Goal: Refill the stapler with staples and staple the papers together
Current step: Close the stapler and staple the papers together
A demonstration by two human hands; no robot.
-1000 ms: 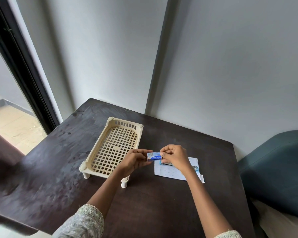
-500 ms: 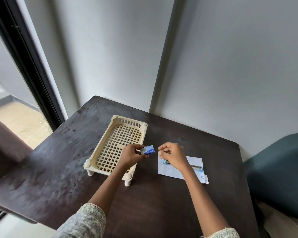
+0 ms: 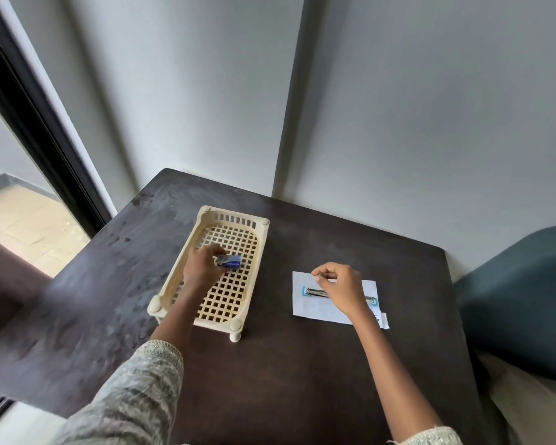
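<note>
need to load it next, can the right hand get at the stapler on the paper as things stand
Probably yes. The right hand hovers directly over the stapler, which lies open on the papers with nothing else on top. Its fingers are pinched, seemingly on staples, too small to confirm.

Cream lattice tray [image 3: 187, 277] on dark table [image 3: 302, 364]; teal chair [image 3: 520, 300] right.

I'm in a plain home room: a dark wooden surface [image 3: 302, 364] pushed into a corner of bare grey walls [image 3: 430, 107], a teal upholstered chair [image 3: 520, 300] beside me, a black-framed sliding door [image 3: 39, 123] onto tiled floor [image 3: 23, 226].
</note>
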